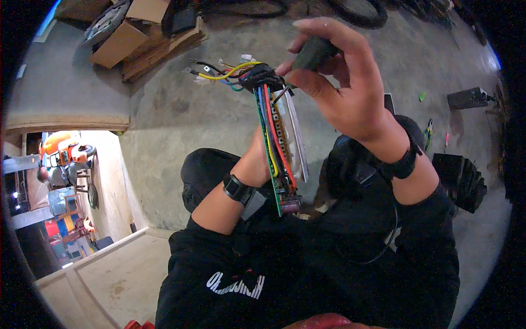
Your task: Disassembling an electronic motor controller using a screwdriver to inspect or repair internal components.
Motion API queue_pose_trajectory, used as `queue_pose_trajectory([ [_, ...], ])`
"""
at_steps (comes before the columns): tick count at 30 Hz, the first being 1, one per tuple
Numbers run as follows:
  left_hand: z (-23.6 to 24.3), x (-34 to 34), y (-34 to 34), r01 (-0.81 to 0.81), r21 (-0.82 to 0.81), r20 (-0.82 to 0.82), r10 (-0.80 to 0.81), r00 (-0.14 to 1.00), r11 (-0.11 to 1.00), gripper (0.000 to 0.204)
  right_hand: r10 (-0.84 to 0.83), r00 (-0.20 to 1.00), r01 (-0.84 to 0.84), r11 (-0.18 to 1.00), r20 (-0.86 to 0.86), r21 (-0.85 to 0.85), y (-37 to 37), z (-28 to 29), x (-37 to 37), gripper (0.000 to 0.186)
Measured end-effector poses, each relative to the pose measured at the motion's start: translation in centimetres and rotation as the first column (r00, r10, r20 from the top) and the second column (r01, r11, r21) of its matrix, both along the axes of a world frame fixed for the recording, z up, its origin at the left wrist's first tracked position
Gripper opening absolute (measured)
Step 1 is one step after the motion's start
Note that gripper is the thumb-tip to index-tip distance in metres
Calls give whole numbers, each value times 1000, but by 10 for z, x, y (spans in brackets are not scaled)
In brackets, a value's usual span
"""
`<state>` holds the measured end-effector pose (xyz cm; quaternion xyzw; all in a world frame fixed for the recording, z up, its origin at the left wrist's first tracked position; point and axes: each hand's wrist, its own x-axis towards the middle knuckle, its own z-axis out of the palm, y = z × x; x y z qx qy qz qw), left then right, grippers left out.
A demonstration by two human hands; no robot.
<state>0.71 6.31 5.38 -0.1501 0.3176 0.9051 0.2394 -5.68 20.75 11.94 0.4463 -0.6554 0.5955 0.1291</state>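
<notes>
one long green circuit board (pixel 277 127), held up edge-on; red, blue and yellow wires (pixel 282 153) along it, loose leads (pixel 227 73) at far end. one dark stubby-handled screwdriver (pixel 314 53), shank slanting toward board.

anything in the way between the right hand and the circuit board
Nothing visible blocks it: from the right hand, the dark-handled tool points its thin shaft at the upper part of the circuit board. The black wire bundle sits just left of the shaft, not across it. Whether the tip touches is unclear.

Head-mtd fisheye cam, facing dn, close.
</notes>
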Motion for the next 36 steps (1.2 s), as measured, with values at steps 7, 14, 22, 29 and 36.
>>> queue_pose_trajectory([
  [7,13,19,-4,48,-63,34,-46,998,997,46,-4,995,11,998,-105,68,-2,19,6,50],
  [14,-14,18,-5,3,-10,123,-1,992,1000,43,-106,981,92,992,-163,-89,-4,3,8,45],
  [22,-35,16,-2,-28,26,112,25,993,999,42,-76,958,79,997,-275,-2,1,19,5,46],
  [29,-3,20,1,46,78,177,-59,982,996,52,-35,982,46,997,-187,59,14,23,13,39],
  [36,-17,20,3,-32,150,121,13,993,988,48,51,977,-55,998,-205,-12,4,14,16,34],
])
